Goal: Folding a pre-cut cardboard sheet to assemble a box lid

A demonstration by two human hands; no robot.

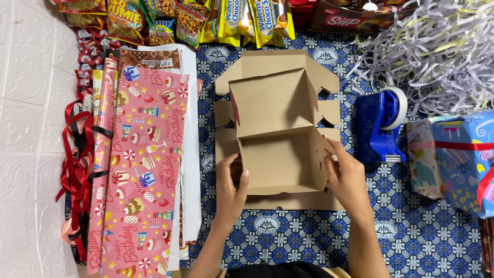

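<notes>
1. A blue patterned cloth (288,242) covers the floor, with white bumpy tiles (25,128) on one side.
2. A brown cardboard box (275,134) lies flat in the middle of the cloth. It is smooth and stiff, with a square tray and an open lid. Its long side runs away from the person, lid end far.
3. The left hand (230,184) pinches the box's left wall, fingers curled on it.
4. The right hand (347,177) grips the right wall flap the same way.
5. Pink birthday wrapping paper (141,170) lies left, beside shiny red ribbons (77,164).
6. A blue tape holder (380,126) sits right, near wrapped gifts (455,159), shredded paper (427,46) and snack bags (206,20).
</notes>
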